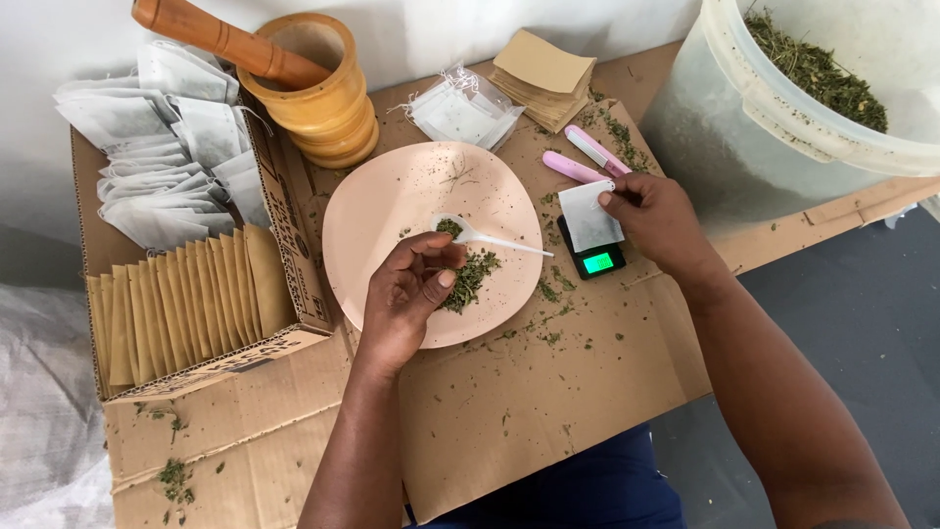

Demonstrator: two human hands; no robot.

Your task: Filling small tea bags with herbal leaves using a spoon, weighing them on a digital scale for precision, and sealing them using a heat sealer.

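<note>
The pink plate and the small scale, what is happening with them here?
A person's left hand holds a white plastic spoon over a pile of dried green herb on the pink plate. The right hand holds a small white filter bag on a little black scale, whose display glows green.

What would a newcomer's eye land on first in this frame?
Probably the pink plate at centre, where the left hand holds a white spoon over a small pile of dried green herbs. Just right of it, the right hand holds a white sachet on a small scale. A wooden mortar with its pestle stands behind.
</note>
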